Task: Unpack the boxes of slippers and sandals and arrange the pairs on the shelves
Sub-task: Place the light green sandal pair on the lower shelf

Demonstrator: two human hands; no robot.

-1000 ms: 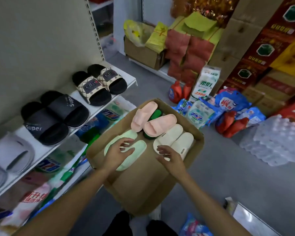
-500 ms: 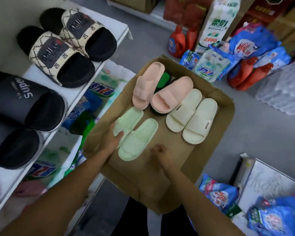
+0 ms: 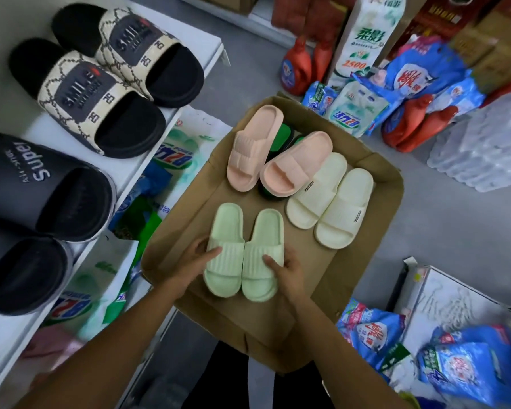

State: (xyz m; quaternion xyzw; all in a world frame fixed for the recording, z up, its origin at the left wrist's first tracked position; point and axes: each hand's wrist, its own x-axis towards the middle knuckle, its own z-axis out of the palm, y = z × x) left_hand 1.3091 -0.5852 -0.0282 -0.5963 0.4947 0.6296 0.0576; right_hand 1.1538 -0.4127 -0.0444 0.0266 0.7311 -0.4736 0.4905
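1. A pair of pale green ribbed slippers [image 3: 244, 255] lies side by side, touching, at the near end of an open cardboard box [image 3: 375, 219], ahead of pink slippers [image 3: 273, 156] and cream slippers [image 3: 329, 202].
2. The left hand [image 3: 194, 256] grips the left slipper's outer edge, fingers curled under, thumb on the strap; the right hand [image 3: 288, 268] clasps the other likewise.
3. Half a second ago the green slippers lay splayed apart, with the right hand off them; now they are squared together.
4. A dark green slipper [image 3: 283, 134] is mostly buried under the pink pair; black slides [image 3: 27, 219] on the shelf [image 3: 195, 42] are cut off at the left.
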